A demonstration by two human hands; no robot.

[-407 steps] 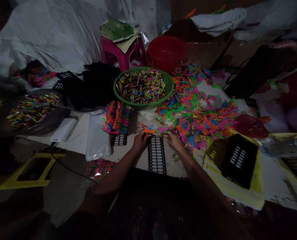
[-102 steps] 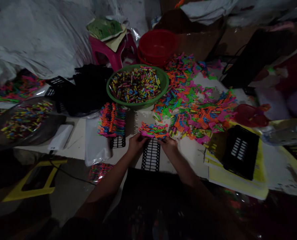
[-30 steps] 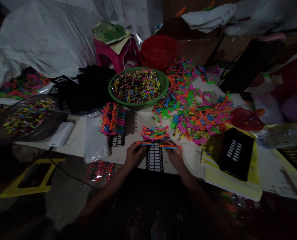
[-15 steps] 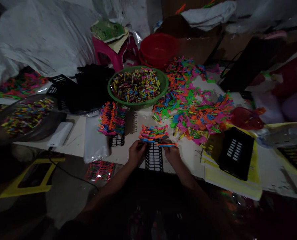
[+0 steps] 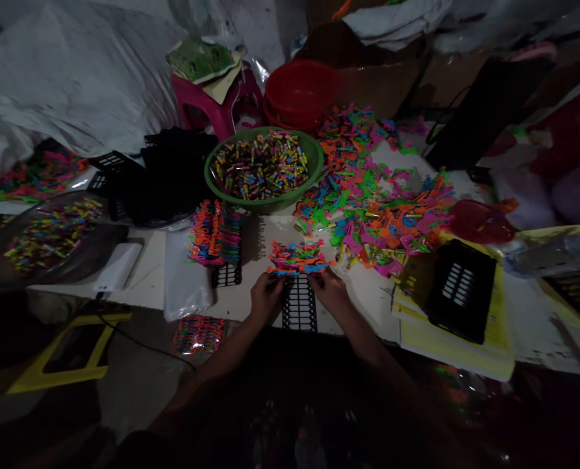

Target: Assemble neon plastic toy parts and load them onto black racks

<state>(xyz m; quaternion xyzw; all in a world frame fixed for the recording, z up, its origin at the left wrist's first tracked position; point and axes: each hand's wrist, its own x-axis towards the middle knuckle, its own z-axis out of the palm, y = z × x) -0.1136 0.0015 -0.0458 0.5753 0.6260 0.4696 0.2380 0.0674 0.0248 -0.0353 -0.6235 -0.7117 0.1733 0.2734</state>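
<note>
A black slotted rack (image 5: 299,306) lies on the white table in front of me, its far part covered by a row of colourful plastic pieces (image 5: 297,255). My left hand (image 5: 266,294) is closed at the left edge of the rack, by the near end of the row. My right hand (image 5: 329,290) pinches an orange and blue plastic piece (image 5: 315,268) against the near end of that row. A second rack (image 5: 228,275), filled with similar pieces (image 5: 215,233), lies to the left.
Behind stands a green basin (image 5: 265,205) of small bright tubes. Loose plastic pieces (image 5: 382,218) are heaped at the right, near a black tray (image 5: 463,290) on yellow sheets. Clear bags (image 5: 186,273) and a white box (image 5: 118,267) lie left.
My right hand has moved slightly left and away from me, bringing the orange and blue piece from the rack's right side onto the row. The view has shifted slightly.
</note>
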